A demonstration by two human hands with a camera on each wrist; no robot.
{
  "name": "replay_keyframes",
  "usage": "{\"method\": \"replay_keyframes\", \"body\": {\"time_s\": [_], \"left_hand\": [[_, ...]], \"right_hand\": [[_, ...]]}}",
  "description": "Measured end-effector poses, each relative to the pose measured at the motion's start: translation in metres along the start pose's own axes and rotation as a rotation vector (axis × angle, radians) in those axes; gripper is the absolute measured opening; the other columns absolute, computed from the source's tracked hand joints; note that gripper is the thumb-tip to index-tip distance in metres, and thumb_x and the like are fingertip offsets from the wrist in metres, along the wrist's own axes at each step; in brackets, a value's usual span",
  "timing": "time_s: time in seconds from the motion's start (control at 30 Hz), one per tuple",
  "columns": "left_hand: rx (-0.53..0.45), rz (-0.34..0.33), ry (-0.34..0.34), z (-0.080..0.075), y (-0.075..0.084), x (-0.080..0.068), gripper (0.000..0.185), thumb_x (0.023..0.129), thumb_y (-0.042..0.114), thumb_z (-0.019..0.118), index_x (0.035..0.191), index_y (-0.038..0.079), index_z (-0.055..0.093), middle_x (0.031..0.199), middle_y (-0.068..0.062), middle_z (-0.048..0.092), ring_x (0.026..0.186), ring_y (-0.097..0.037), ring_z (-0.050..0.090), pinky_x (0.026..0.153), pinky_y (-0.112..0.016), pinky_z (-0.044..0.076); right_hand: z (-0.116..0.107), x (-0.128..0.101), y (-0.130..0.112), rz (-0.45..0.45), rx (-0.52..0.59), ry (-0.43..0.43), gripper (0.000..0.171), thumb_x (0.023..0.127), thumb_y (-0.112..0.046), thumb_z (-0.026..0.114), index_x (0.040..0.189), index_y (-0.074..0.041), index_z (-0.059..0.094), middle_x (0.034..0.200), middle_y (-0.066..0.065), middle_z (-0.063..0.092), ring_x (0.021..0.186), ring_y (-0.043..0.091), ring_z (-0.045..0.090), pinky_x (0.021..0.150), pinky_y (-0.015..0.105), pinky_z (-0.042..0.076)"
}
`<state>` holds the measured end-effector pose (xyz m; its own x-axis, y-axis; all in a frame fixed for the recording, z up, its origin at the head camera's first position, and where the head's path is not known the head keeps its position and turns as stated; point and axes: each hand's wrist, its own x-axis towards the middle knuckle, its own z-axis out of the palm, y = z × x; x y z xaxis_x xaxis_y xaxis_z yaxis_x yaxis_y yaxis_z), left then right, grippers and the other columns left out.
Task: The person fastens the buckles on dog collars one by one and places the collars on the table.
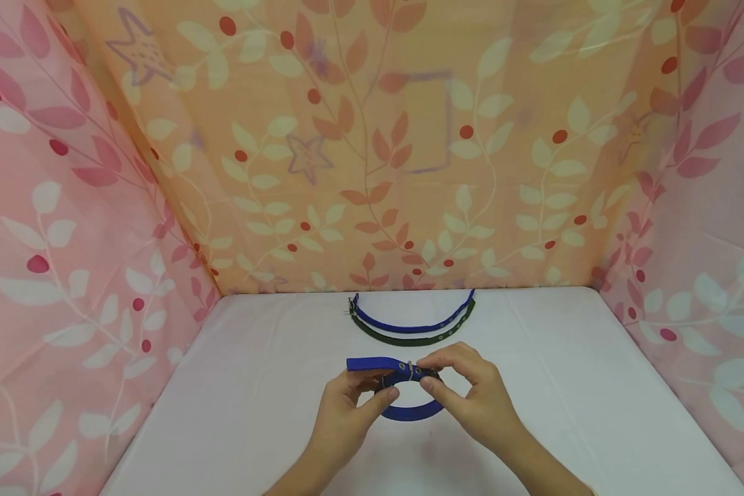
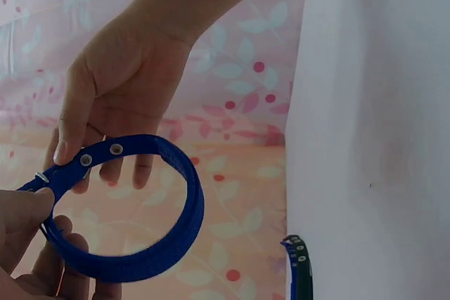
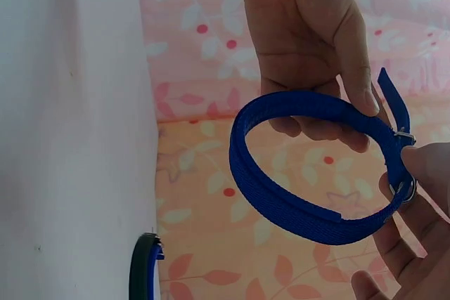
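Note:
Both hands hold one blue pet collar (image 1: 412,413), buckled into a loop above the table. Its metal buckle (image 1: 411,370) sits between the hands, and the strap's flat tail (image 1: 368,364) sticks out to the left. With thumb and fingers, my left hand (image 1: 344,410) grips the collar left of the buckle. On the other side my right hand (image 1: 480,389) pinches the strap near an eyelet. Metal eyelets (image 2: 116,149) show along the strap in the left wrist view. A metal ring (image 3: 404,189) hangs by the fingers in the right wrist view.
Two more collars lie curved on the white table (image 1: 254,386) towards the back: one blue (image 1: 403,328), one dark green (image 1: 403,341) just in front of it. Patterned cloth walls (image 1: 378,151) stand at the back and on both sides.

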<state>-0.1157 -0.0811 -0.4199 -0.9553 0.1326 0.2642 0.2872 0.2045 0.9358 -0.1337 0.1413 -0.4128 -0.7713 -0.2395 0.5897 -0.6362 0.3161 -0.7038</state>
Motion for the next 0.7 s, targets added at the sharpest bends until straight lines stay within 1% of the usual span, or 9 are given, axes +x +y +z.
{"method": "replay_keyframes", "body": {"time_s": [0.1, 0.17, 0.33, 0.4, 0.47, 0.57, 0.7], "left_hand": [[-0.043, 0.017, 0.0, 0.0009, 0.0003, -0.0012, 0.021, 0.092, 0.014, 0.078, 0.111, 0.022, 0.077, 0.111, 0.007, 0.074, 0.111, -0.017, 0.066, 0.098, -0.03, 0.054], [-0.058, 0.025, 0.001, 0.0014, 0.0004, -0.0019, 0.019, 0.092, 0.014, 0.077, 0.109, 0.022, 0.079, 0.112, 0.006, 0.072, 0.113, -0.018, 0.064, 0.097, -0.029, 0.054], [-0.066, 0.062, -0.005, 0.0026, -0.0001, -0.0031, 0.018, 0.093, 0.015, 0.076, 0.11, 0.019, 0.08, 0.112, 0.003, 0.069, 0.111, -0.017, 0.063, 0.093, -0.028, 0.056], [-0.078, 0.069, -0.015, 0.0027, -0.0003, -0.0034, 0.018, 0.094, 0.014, 0.075, 0.111, 0.017, 0.08, 0.113, 0.001, 0.068, 0.111, -0.018, 0.063, 0.092, -0.028, 0.057], [-0.091, 0.062, -0.022, 0.0026, 0.0, -0.0036, 0.017, 0.095, 0.015, 0.075, 0.111, 0.018, 0.08, 0.114, 0.001, 0.067, 0.112, -0.018, 0.063, 0.091, -0.028, 0.057], [-0.105, 0.08, -0.026, 0.0026, -0.001, -0.0039, 0.016, 0.095, 0.014, 0.074, 0.11, 0.015, 0.08, 0.114, -0.001, 0.066, 0.111, -0.018, 0.064, 0.089, -0.027, 0.058], [-0.119, 0.136, -0.021, 0.0031, -0.0043, -0.0041, 0.016, 0.095, 0.012, 0.073, 0.11, 0.01, 0.079, 0.114, -0.007, 0.066, 0.111, -0.016, 0.064, 0.089, -0.027, 0.058]], "right_hand": [[0.0017, 0.0001, 0.0012, -0.079, 0.004, -0.003, 0.032, 0.089, -0.006, 0.08, 0.114, -0.025, 0.074, 0.107, -0.01, 0.073, 0.105, 0.011, 0.063, 0.091, 0.027, 0.05], [0.0027, 0.0001, 0.0017, -0.135, -0.002, 0.002, 0.036, 0.087, -0.003, 0.08, 0.116, -0.024, 0.074, 0.107, -0.009, 0.073, 0.105, 0.012, 0.063, 0.093, 0.025, 0.048], [0.0043, 0.0011, 0.0019, -0.247, -0.019, 0.013, 0.044, 0.083, 0.002, 0.08, 0.12, -0.021, 0.073, 0.106, -0.008, 0.072, 0.102, 0.013, 0.062, 0.094, 0.026, 0.044], [0.0047, 0.0012, 0.0021, -0.269, -0.024, 0.007, 0.045, 0.083, 0.003, 0.08, 0.119, -0.022, 0.073, 0.105, -0.009, 0.071, 0.102, 0.013, 0.061, 0.094, 0.026, 0.042], [0.0052, 0.0013, 0.0024, -0.285, -0.032, 0.004, 0.045, 0.082, 0.003, 0.079, 0.118, -0.022, 0.074, 0.105, -0.009, 0.07, 0.101, 0.013, 0.06, 0.094, 0.027, 0.042], [0.0061, 0.0015, 0.0027, -0.3, -0.045, 0.003, 0.045, 0.08, 0.003, 0.079, 0.116, -0.023, 0.074, 0.105, -0.01, 0.069, 0.101, 0.012, 0.06, 0.094, 0.027, 0.041], [0.0074, 0.0013, 0.0043, -0.313, -0.06, 0.002, 0.046, 0.08, 0.003, 0.079, 0.116, -0.023, 0.073, 0.107, -0.01, 0.069, 0.102, 0.012, 0.061, 0.096, 0.028, 0.041]]}}
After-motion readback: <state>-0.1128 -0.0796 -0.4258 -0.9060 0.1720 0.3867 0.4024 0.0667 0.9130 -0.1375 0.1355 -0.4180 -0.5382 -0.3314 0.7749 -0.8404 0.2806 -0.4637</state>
